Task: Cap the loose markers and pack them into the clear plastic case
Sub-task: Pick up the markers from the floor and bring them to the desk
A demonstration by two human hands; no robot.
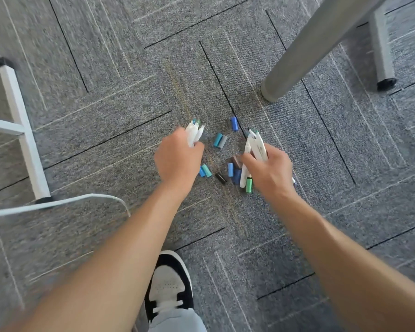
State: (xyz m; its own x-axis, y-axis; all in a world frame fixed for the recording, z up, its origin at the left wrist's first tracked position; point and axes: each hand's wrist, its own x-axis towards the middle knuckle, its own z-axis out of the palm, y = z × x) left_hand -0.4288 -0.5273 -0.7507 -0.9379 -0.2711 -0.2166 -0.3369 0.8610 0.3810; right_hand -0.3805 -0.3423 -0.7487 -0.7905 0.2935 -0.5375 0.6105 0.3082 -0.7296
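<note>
Both fists clutch white-barrelled uncapped markers — left hand (177,156) one bunch (194,134), right hand (270,168) another (255,146). Better to lay them beside the small coloured plastic caps (219,140) on the grey carpet floor (106,116) — cap singly. No case visible.

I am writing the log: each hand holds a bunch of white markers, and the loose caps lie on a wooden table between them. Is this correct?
Not quite. In the head view the caps lie on grey carpet, not a wooden table. The left hand and right hand each grip a bunch of white markers.
</note>
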